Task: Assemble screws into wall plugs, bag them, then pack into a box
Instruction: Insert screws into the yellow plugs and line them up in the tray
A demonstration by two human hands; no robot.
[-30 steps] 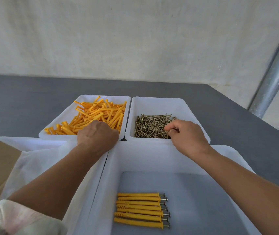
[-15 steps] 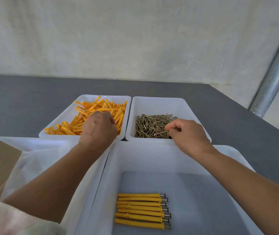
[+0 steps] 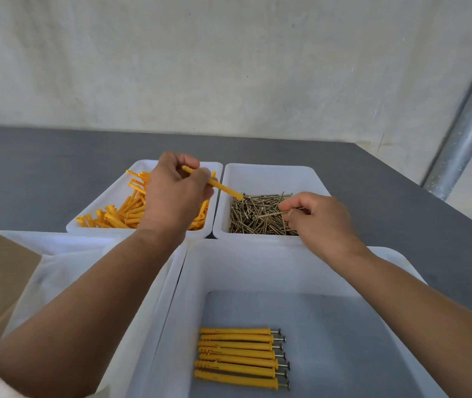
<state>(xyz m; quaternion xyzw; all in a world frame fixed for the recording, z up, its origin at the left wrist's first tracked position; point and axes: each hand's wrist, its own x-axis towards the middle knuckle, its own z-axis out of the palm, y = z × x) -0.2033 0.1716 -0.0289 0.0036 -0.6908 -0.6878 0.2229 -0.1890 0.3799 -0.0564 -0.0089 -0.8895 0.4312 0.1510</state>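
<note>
Pinching one wall plug (image 3: 220,187) in my left hand (image 3: 177,193) and a screw (image 3: 272,215) in my right hand (image 3: 318,219), I judge assembly underway; next, align tip into plug.

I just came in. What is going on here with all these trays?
A person is fitting screws into orange wall plugs. The left hand holds one orange plug in the air, its tip pointing toward the screw pile. The right hand pinches a single screw just above that pile. Several finished pieces lie side by side in the near tray.
</note>
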